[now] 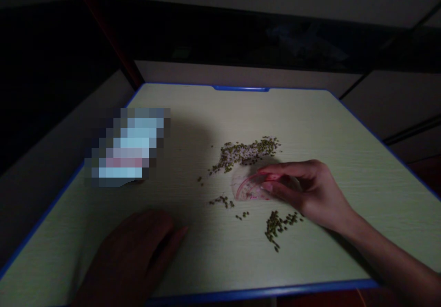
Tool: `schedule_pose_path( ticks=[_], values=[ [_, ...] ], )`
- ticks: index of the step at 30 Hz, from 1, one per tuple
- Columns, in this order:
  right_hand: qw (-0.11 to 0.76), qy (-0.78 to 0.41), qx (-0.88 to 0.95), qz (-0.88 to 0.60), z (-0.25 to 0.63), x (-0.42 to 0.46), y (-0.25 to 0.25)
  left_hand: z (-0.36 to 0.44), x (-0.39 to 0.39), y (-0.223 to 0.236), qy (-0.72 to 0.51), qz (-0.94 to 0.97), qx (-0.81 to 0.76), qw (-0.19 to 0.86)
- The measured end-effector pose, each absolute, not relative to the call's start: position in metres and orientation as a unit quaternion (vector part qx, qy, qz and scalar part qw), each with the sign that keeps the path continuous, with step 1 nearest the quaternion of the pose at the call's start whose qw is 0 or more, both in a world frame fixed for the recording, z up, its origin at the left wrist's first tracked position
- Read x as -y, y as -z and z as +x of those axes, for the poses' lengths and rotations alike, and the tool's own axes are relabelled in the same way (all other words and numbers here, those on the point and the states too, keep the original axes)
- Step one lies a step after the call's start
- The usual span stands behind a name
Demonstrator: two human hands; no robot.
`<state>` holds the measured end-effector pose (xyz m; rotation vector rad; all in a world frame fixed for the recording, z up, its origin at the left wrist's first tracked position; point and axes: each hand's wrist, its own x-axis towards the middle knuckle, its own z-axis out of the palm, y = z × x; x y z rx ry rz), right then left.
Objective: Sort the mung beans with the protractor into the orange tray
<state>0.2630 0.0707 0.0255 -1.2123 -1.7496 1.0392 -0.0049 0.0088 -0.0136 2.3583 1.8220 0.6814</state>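
Small green beans [246, 152] lie scattered on a pale table [193, 252] with a blue rim, mixed with pale grains in the upper heap. More beans form a small pile [277, 224] and a few loose clusters. My right hand [303, 190] grips a small clear pink-tinted cup [250, 188] that lies tipped on its side, fingers curled round its rim. My left hand [138, 252] rests flat on the table near the front edge, fingers together, holding nothing.
A blurred-out blue, white and pink object [127, 148] lies at the table's left. The room around is dark, with a dark red post [113, 41] behind the table's back left corner.
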Motion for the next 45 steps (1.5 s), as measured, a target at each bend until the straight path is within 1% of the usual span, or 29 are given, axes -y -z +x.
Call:
schedule_pose_path(
  ticks=[4,8,11,13,15,17,19,23,28,33,39,45],
  values=[
    [0.373,-0.403,0.683,-0.481,0.263,-0.07,-0.026,-0.007,-0.011,0.005,-0.214,0.793,-0.57,0.014],
    [0.375,-0.412,0.683,-0.472,0.261,-0.071,-0.024,-0.008,-0.014,-0.003,-0.229,0.828,-0.509,-0.051],
    [0.368,-0.407,0.686,-0.479,0.261,-0.072,-0.023,-0.007,-0.016,-0.004,-0.224,0.831,-0.5,-0.097],
    [0.364,-0.4,0.682,-0.492,0.261,-0.074,-0.022,-0.006,-0.016,-0.003,-0.224,0.831,-0.501,-0.09],
    [0.366,-0.388,0.676,-0.508,0.263,-0.075,-0.022,-0.006,-0.016,-0.003,-0.229,0.835,-0.497,-0.059],
    [0.369,-0.373,0.671,-0.523,0.265,-0.076,-0.022,-0.007,-0.015,-0.003,-0.213,0.839,-0.497,-0.064],
    [0.374,-0.364,0.668,-0.53,0.265,-0.076,-0.022,-0.008,-0.014,-0.003,-0.243,0.829,-0.502,-0.049],
    [0.378,-0.373,0.676,-0.512,0.261,-0.076,-0.023,-0.008,-0.011,0.0,-0.232,0.803,-0.548,0.018],
    [0.379,-0.392,0.696,-0.468,0.256,-0.076,-0.022,-0.009,-0.009,0.006,-0.217,0.771,-0.597,0.044],
    [0.383,-0.413,0.699,-0.441,0.258,-0.077,-0.021,-0.01,-0.009,0.003,-0.218,0.782,-0.584,0.03],
    [0.36,-0.428,0.716,-0.418,0.261,-0.076,-0.025,-0.008,-0.013,-0.003,-0.234,0.823,-0.517,-0.031],
    [0.343,-0.425,0.731,-0.408,0.263,-0.076,-0.025,-0.011,-0.012,-0.002,-0.204,0.831,-0.517,-0.032]
  ],
)
